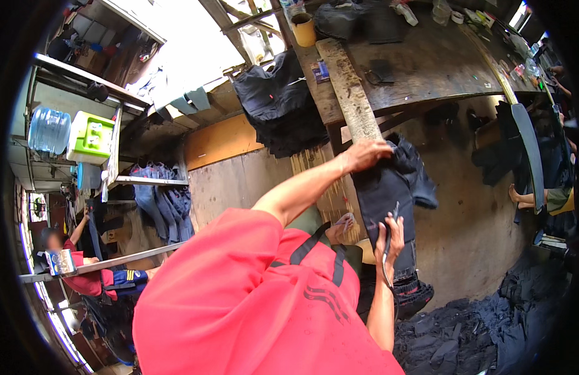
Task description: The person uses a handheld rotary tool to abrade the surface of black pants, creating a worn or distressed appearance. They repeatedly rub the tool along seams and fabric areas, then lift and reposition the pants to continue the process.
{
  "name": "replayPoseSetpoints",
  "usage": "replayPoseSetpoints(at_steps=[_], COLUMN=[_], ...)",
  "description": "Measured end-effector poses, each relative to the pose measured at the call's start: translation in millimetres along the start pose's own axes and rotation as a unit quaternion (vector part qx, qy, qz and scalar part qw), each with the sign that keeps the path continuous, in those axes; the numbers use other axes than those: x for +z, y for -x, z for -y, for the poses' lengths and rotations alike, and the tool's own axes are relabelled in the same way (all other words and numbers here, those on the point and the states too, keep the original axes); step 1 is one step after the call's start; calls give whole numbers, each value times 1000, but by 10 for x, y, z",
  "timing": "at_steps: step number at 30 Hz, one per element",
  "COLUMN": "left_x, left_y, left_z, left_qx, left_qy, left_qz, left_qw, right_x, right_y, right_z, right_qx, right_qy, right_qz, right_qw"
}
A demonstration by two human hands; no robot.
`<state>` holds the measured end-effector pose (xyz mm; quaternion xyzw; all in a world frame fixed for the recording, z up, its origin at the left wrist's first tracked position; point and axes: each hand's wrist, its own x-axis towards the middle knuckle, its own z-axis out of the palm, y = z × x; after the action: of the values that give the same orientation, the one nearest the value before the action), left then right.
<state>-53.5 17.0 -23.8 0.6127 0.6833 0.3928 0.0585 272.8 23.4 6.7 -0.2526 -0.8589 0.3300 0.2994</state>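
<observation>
A pair of dark jeans point(380, 197) is pulled over a long wooden plank point(352, 87) that juts out from a workbench. My left hand point(366, 155) is closed on the cloth at the plank, beside a bunched-up leg point(415, 172) hanging to the right. Below it, my right hand point(393, 240) grips a slim dark pen-shaped tool point(387, 240) with a cord running down along my forearm. The tool's tip points up, close to the denim; whether it touches cannot be made out.
Behind the plank stands the wooden workbench point(420, 69) with a yellow container point(303, 30). Folded dark trousers point(274, 103) are stacked left of it. Dark garments point(452, 337) cover the floor at lower right. Another person in red point(93, 281) is at far left.
</observation>
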Motion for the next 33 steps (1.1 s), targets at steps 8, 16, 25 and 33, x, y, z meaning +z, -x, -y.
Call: replayPoseSetpoints(at_steps=[8,16,25,33], left_x=[-328,-271,-420,-393], left_y=[-197,441,201,255], left_z=[-141,-866,-624,-620], left_qx=[-135,-285,-309,-322], left_qy=[-150,-77,90,159], left_qz=[-206,-8,38,17], left_qw=[958,955,946,933], right_x=[541,406,252,53], right_y=[-647,-733,-1474,-1471], right_z=[156,125,-36,-62], right_qx=[76,181,67,87], right_qy=[-12,-151,-122,-101], right_qz=[-73,-62,-116,-21], right_qw=[994,970,983,991])
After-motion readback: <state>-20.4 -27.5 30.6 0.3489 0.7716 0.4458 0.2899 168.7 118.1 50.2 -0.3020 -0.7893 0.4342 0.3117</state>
